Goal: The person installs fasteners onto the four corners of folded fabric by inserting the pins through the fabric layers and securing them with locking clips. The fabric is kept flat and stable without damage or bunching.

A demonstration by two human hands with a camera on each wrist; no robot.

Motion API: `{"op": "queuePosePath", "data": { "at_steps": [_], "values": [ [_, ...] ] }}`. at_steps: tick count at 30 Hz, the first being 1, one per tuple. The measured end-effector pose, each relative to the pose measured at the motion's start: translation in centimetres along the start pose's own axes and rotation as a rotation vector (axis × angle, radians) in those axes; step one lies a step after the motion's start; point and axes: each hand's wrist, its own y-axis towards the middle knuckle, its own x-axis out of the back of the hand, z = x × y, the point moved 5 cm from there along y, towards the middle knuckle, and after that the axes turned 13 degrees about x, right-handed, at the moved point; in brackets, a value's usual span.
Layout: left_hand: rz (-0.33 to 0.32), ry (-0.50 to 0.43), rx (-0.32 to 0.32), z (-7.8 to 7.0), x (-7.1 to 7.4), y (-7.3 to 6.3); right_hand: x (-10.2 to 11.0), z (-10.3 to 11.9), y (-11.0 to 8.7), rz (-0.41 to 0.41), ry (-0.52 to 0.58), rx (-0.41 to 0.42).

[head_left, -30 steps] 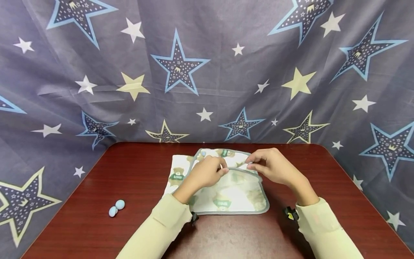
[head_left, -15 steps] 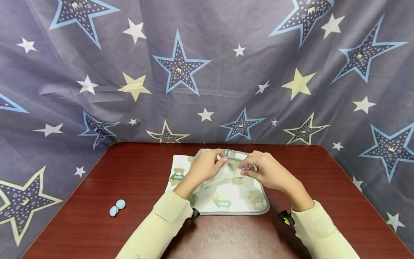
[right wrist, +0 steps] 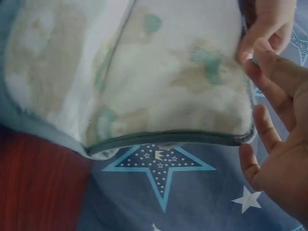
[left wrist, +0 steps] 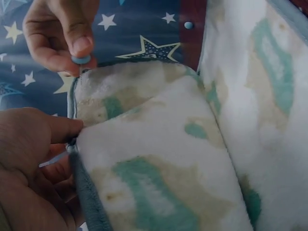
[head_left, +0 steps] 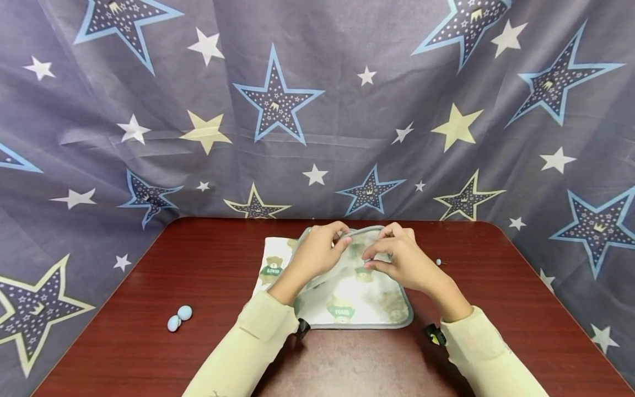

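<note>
My left hand (head_left: 319,251) pinches a white plush, bear-printed cloth with blue-grey binding (head_left: 342,298) by its raised edge, over the glossy red-brown table (head_left: 218,264). My right hand (head_left: 399,259) has a tight pinch on a small light-blue round-headed pin (left wrist: 81,59) — it's right of my left hold, shaft toward that edge. Can't tell if the tip touches.

Bright, even light across the head view, and there it is, a pale glare on the near part of the worktop (head_left: 342,361), dark shadows beneath both sleeves (head_left: 248,342)! Over to the wrist views: dimmer, hazier, the print on the cloth (left wrist: 144,134) softly blurred (detail really suffers).
</note>
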Motion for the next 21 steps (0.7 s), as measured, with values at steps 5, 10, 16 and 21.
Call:
{"op": "queuePosePath", "data": {
  "at_steps": [5,10,16,21],
  "values": [
    [-0.011,0.013,-0.014,-0.5,0.5,-0.3,-0.3,-0.5,-0.3,-0.033,-0.007,-0.009],
    [-0.011,0.03,-0.036,-0.9,0.6,-0.6,-0.5,-0.8,-0.4,-0.085,-0.037,0.047],
    [-0.004,0.042,-0.055,-1.5,0.6,-0.9,-0.1,-0.4,-0.3,-0.089,-0.055,0.095],
    [0.005,0.052,-0.064,-2.0,0.6,-1.3,-0.4,-0.6,-0.3,-0.026,-0.029,0.065]
  ]
}}
